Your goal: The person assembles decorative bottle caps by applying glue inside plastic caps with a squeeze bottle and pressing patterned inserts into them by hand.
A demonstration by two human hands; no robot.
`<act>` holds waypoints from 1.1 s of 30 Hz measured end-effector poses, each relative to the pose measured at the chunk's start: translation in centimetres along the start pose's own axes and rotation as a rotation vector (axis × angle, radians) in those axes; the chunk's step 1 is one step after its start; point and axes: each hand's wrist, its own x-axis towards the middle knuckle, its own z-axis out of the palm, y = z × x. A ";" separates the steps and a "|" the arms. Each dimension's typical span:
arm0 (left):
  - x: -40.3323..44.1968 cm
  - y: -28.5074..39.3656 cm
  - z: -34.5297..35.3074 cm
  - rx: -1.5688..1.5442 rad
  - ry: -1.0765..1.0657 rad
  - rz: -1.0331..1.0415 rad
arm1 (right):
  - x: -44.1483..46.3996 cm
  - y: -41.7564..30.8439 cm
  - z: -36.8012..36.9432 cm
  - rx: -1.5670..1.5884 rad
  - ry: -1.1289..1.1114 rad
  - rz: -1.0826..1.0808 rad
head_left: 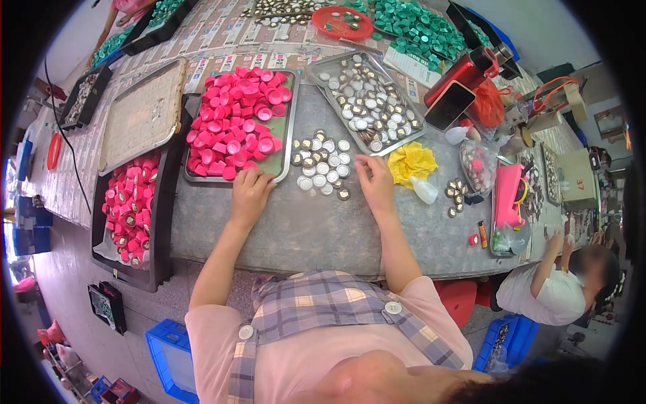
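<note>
My left hand (252,193) is at the near edge of a metal tray (292,121), its fingers bent and closed against a pink ridged cap (249,165). More pink caps (232,128) are heaped in that tray. My right hand (376,183) hovers by the right side of a loose group of small round discs (326,165), some white-faced and some metallic. Its thumb and forefinger are slightly apart, with nothing visible between them. Just beyond it, a tilted second metal tray (412,137) holds many similar discs.
To the left, a black crate (165,222) holds pink caps with metallic inserts, under a worn tray (138,114). A yellow cloth (412,163), white squeeze bottle (424,190), phone (451,106) and red flask (464,71) lie rightward. A co-worker (548,289) sits at right.
</note>
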 end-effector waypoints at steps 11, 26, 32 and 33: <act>0.2 -1.3 -1.5 -0.004 -0.055 0.027 | -1.8 -1.1 -4.2 0.007 0.036 0.053; 6.3 -2.3 0.0 0.135 -0.200 0.182 | -2.6 -5.4 4.0 -0.315 -0.334 -0.265; 5.9 -1.0 -1.7 -0.182 -0.021 -0.080 | -2.2 -5.1 6.8 -0.447 -0.293 -0.241; 5.6 -0.5 -1.7 -0.185 -0.025 -0.081 | -1.9 -4.9 7.0 -0.466 -0.274 -0.263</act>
